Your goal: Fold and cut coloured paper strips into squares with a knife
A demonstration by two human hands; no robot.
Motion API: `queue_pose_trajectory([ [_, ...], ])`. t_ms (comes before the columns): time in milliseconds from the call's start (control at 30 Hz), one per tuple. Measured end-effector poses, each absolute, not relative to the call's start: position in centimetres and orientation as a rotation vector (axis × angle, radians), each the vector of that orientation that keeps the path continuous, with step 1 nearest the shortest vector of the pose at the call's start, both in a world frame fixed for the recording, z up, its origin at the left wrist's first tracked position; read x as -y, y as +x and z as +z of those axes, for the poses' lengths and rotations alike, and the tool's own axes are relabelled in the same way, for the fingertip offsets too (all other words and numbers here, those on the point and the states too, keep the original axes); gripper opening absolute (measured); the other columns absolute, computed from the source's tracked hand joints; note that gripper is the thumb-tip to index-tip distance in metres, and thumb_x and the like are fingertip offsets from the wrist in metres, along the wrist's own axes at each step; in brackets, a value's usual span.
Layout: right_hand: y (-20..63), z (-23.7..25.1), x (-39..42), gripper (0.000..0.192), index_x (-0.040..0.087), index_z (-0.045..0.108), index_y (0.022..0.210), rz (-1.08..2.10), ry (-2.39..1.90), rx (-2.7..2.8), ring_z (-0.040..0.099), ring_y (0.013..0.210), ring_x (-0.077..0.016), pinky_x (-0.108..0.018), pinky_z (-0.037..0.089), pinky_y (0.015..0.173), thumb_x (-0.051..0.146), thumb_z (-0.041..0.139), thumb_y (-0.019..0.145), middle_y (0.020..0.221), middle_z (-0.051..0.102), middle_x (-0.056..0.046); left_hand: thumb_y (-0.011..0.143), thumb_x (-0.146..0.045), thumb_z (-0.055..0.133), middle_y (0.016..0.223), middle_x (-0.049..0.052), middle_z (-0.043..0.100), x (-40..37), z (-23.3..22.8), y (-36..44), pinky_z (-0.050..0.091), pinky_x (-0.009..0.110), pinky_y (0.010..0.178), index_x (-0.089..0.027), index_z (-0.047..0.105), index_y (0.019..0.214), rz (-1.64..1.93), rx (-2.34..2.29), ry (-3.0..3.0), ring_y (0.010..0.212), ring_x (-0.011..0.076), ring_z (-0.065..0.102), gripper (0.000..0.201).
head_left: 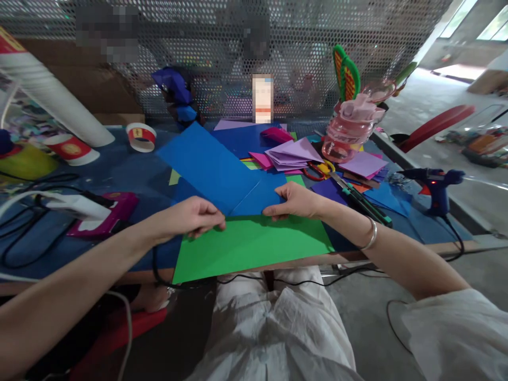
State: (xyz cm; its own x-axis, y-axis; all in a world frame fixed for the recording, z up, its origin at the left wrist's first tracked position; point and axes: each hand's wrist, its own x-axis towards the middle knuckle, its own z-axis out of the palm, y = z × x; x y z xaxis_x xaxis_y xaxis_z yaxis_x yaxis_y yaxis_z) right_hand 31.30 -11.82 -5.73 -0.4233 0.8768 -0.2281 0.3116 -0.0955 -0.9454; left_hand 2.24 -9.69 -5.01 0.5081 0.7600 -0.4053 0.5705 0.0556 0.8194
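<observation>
A green paper sheet (254, 246) lies flat at the near edge of the blue-covered table (119, 169). My left hand (196, 216) pinches its far edge at the left. My right hand (296, 201), with a silver bangle on the wrist, pinches the same far edge further right. Both hands press where the green sheet meets a large blue paper sheet (210, 166) that lies behind it, angled to the far left. Whether the blue sheet is also gripped is unclear.
Folded purple and pink papers (291, 154), scissors (323, 170), a dark cutter (367, 207), a blue glue gun (434, 185), stacked pink cups (351, 132), a white glue gun (71, 205), paper cups (142, 136) and cables crowd the table. A mesh screen stands behind.
</observation>
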Motion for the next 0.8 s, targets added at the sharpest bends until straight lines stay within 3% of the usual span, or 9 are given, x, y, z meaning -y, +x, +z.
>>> queue_pose_trajectory([
  [67, 31.5, -5.5, 11.7, 0.039, 0.018, 0.063, 0.058, 1.599, -1.364, 1.743, 0.054, 0.048, -0.0063, -0.019, 0.043, 0.048, 0.042, 0.094, 0.059, 0.058, 0.069, 0.003, 0.079, -0.062, 0.075, 0.046, 0.002, 0.058, 10.7, -4.0, 1.3, 0.035, 0.024, 0.042, -0.02, 0.072, 0.06, -0.011, -1.148, 1.86, 0.041, 0.0136, 0.05, 0.046],
  [133, 31.5, -5.3, 11.5, 0.032, 0.018, 0.065, 0.058, 1.618, -1.431, 1.812, 0.053, 0.047, -0.0054, -0.018, 0.043, 0.047, 0.036, 0.089, 0.067, 0.058, 0.07, 0.003, 0.092, -0.057, 0.062, 0.056, 0.002, 0.066, 11.8, -3.1, 1.4, 0.039, 0.025, 0.047, -0.021, 0.072, 0.064, 0.037, -1.105, 2.16, 0.047, 0.0143, 0.055, 0.047],
  [233, 31.2, -4.8, 11.2, 0.026, 0.018, 0.067, 0.059, 1.59, -1.502, 1.96, 0.054, 0.049, -0.0048, -0.017, 0.042, 0.048, 0.03, 0.083, 0.076, 0.058, 0.07, 0.004, 0.102, -0.04, 0.054, 0.095, 0.003, 0.078, 12.7, -2.9, 3.7, 0.053, 0.028, 0.079, -0.023, 0.077, 0.089, 0.392, -0.819, 2.523, 0.086, 0.0182, 0.072, 0.031],
  [333, 30.6, -4.3, 11.0, 0.024, 0.018, 0.068, 0.058, 1.58, -1.57, 2.03, 0.057, 0.05, -0.0062, -0.017, 0.044, 0.048, 0.026, 0.082, 0.077, 0.056, 0.069, 0.004, 0.105, -0.026, 0.051, 0.113, 0.007, 0.076, 11.6, -4.3, 6.7, 0.052, 0.031, 0.098, -0.021, 0.075, 0.101, 0.536, -0.548, 2.676, 0.107, 0.0201, 0.07, 0.025],
  [500, 29.9, -3.6, 10.8, 0.019, 0.018, 0.07, 0.063, 1.565, -1.731, 2.044, 0.06, 0.05, -0.0079, -0.017, 0.048, 0.05, 0.019, 0.086, 0.073, 0.054, 0.068, 0.004, 0.098, -0.023, 0.063, 0.106, 0.007, 0.07, 7.8, -7.3, 8.8, 0.052, 0.031, 0.097, -0.02, 0.07, 0.092, 0.431, -0.356, 2.572, 0.105, 0.0207, 0.067, 0.01],
  [800, 31.2, -3.2, 10.9, 0.046, 0.016, 0.065, 0.057, 1.498, -2.053, 2.05, 0.057, 0.044, -0.0087, -0.019, 0.046, 0.043, 0.05, 0.093, 0.073, 0.051, 0.066, 0.0, 0.1, -0.031, 0.062, 0.104, 0.006, 0.064, 6.8, -7.9, 8.6, 0.05, 0.032, 0.095, -0.021, 0.067, 0.09, 0.393, -0.289, 2.481, 0.103, 0.0202, 0.064, 0.015],
])
